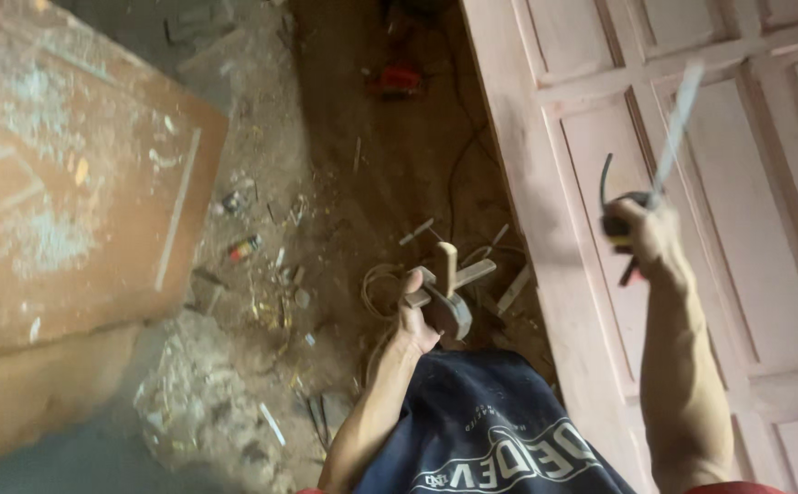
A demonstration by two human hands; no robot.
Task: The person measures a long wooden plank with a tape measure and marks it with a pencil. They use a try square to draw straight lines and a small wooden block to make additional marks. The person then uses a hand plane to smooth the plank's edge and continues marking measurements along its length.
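My left hand (414,320) is held low over the dirt floor, closed around a wooden marking tool (446,288) made of crossed bars and a block. My right hand (644,236) is raised in front of the pale pink panelled door (765,229) and grips a dark tape measure (620,224). Its blurred metal blade (678,123) runs up and to the right across a door panel. A dark strap loops up from the tape case. My dark printed shirt (495,430) fills the bottom middle.
A large brown plywood board (60,174) with white smears lies at the left. The dirt floor (326,183) holds scraps, wood offcuts, a coiled cord (376,291), a rubble pile (202,402) and a red tool (399,80) at the top.
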